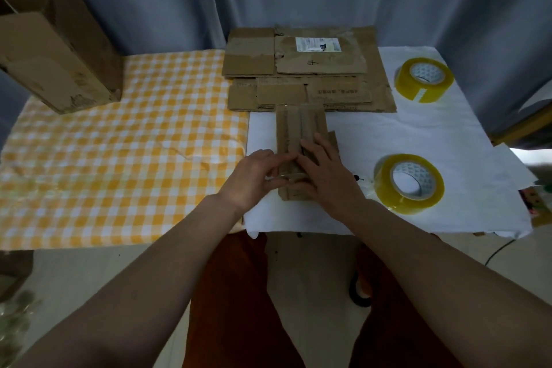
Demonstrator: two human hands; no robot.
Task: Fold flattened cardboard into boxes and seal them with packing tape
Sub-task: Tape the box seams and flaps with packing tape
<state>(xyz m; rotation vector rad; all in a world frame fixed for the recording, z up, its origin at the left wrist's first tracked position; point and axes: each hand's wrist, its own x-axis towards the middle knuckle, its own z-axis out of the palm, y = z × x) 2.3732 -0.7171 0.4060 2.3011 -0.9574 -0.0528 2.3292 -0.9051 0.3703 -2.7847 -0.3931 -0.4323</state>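
A small folded brown cardboard box [298, 131] lies on the white cloth [418, 140] in the middle of the table, its two top flaps meeting along a centre seam. My right hand [324, 172] rests flat on the box's near right part, fingers straight over the seam. My left hand [257, 178] is at the near left edge of the box, fingers curled and pinching what looks like a clear strip of tape at the box's near end. A stack of flattened cardboard [307, 69] lies behind the box.
Two rolls of clear yellowish packing tape stand on the white cloth at right, one near [407, 184], one far [424, 79]. A large open cardboard box [56, 45] stands at the far left on the yellow checked cloth [119, 158]. Grey curtains hang behind.
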